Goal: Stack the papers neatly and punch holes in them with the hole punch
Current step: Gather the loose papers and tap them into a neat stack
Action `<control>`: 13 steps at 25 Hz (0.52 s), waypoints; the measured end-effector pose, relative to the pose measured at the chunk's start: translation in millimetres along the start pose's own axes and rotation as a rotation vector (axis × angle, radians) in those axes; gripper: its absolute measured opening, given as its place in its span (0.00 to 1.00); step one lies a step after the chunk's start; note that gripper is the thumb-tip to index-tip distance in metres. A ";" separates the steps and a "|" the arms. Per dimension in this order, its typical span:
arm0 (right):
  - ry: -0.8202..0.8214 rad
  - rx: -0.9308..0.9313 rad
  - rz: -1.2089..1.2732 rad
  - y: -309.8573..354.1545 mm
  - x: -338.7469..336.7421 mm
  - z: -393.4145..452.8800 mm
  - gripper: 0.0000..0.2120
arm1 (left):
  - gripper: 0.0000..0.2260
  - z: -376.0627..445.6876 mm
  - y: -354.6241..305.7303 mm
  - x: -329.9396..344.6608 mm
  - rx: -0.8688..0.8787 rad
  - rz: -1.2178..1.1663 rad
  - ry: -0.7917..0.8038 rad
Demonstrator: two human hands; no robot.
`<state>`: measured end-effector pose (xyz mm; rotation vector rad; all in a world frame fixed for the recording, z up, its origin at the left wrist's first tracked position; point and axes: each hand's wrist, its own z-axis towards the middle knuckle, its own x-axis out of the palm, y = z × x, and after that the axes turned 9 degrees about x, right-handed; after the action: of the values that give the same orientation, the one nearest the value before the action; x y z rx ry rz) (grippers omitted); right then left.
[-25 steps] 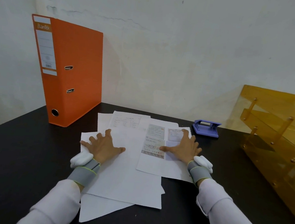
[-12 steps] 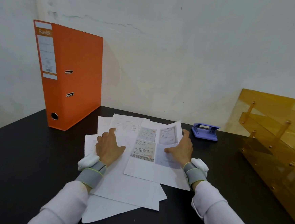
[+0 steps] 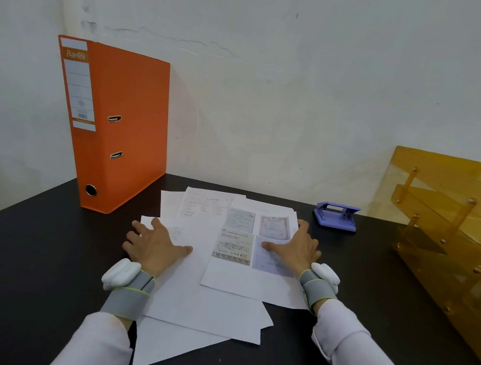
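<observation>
Several white paper sheets [image 3: 204, 300] lie fanned and overlapping on the black table [image 3: 26, 252]. On top at the right is a sheet with printed colour documents [image 3: 234, 279], slightly askew. My left hand [image 3: 154, 244] lies flat with fingers spread on the pile's left side. My right hand [image 3: 297, 248] rests on the printed sheet's right edge, its thumb pointing left across the page. A purple hole punch [image 3: 336, 215] stands on the table just beyond my right hand, untouched.
An orange lever-arch binder [image 3: 117, 126] stands upright at the back left against the white wall. An amber acrylic letter tray [image 3: 446, 227] fills the right side of the table.
My right hand has turned and shifted the printed sheet leftward over the pile. My left hand closed in toward the centre, then spread out again at the pile's left edge.
</observation>
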<state>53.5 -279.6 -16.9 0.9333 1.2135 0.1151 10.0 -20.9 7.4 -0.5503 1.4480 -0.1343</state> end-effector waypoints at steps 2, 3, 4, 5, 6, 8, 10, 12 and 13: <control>0.003 0.002 -0.007 0.4 1.0 0.7 0.50 | 0.46 6.0 3.3 -2.9 0.007 -0.215 -0.047; 0.003 0.003 -0.004 0.8 1.3 1.0 0.50 | 0.46 9.1 5.7 -3.4 0.018 -0.314 -0.075; 0.002 0.003 0.002 1.0 1.9 1.0 0.50 | 0.46 11.6 8.4 -2.9 0.028 -0.393 -0.104; 0.000 0.002 0.006 0.8 2.1 1.3 0.50 | 0.46 14.0 10.5 -1.9 0.037 -0.452 -0.129; 0.001 0.002 0.009 0.5 2.2 1.6 0.50 | 0.45 15.8 12.0 -1.1 0.040 -0.492 -0.147; 0.004 0.005 0.016 0.1 2.3 2.4 0.50 | 0.45 20.1 12.9 0.0 0.032 -0.537 -0.174; 0.005 0.007 0.023 0.2 2.1 3.5 0.50 | 0.40 24.4 12.2 0.5 0.070 -0.524 -0.212; 0.003 0.012 0.022 0.7 2.1 4.5 0.50 | 0.28 25.7 10.4 0.0 0.154 -0.479 -0.261; 0.003 0.015 0.019 0.9 2.0 5.1 0.51 | 0.23 26.3 9.2 -0.4 0.189 -0.452 -0.270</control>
<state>58.8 -280.8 -17.6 0.9580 1.2103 0.1229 33.0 -5.5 4.4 -0.7038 1.0191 -0.5288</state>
